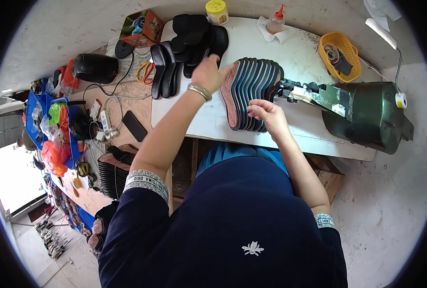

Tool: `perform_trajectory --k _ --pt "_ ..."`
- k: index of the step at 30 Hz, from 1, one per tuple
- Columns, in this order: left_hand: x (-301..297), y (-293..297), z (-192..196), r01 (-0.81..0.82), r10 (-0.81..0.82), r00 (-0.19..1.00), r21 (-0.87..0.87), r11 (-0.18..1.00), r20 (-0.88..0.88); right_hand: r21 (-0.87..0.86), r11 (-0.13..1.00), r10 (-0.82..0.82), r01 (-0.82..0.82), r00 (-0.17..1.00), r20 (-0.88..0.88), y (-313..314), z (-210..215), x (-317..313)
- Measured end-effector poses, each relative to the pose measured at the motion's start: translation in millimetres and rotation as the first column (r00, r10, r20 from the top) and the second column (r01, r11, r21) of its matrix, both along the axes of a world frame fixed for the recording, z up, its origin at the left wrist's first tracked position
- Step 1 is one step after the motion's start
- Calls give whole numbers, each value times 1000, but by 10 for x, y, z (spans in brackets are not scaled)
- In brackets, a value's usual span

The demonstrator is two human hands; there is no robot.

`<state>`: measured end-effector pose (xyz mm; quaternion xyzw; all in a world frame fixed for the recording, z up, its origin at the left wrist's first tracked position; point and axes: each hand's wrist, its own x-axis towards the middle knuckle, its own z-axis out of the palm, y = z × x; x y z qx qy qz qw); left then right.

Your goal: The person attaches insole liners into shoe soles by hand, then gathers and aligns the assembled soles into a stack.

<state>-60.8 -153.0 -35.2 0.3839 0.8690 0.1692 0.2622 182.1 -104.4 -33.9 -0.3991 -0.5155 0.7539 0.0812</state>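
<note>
A fanned row of sole-shaped pieces [252,91], with pinkish-brown faces and black and blue edges, lies overlapped on the white tabletop [199,117]. My left hand [209,73], a bracelet at its wrist, is over the table between this row and a pile of black moulded soles [194,41]. Its thumb stands apart from the other fingers, and it holds nothing I can see. Beside the row's near right part is my right hand [269,116], fingers bent and tips together in a pinch. Whatever may be between those fingertips is too small to make out.
Right of the row stands a dark green machine [367,115] with a narrow arm. Along the back are a yellow-lidded jar [217,12], a red-tipped bottle [276,21] and a yellow basket [339,56]. Orange-handled scissors [145,72] and a phone [134,126] lie left.
</note>
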Motion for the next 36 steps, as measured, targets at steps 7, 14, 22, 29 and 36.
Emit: perform_trajectory --k 7,14,22,29,36 --pt "809 -560 -917 -400 335 914 363 842 230 535 832 81 -147 986 145 -104 -285 -294" --pt "865 -713 -365 -686 138 460 252 682 877 376 925 -73 52 996 42 -114 -207 -197" --pt "1035 -474 329 -435 -23 167 95 895 986 -60 983 -184 176 969 -162 151 362 310" --pt "1470 -82 204 -589 -144 268 280 758 953 765 640 -192 75 979 65 53 459 438" --pt "1585 340 179 -664 -27 526 431 612 850 826 497 -80 -266 933 349 279 709 580"
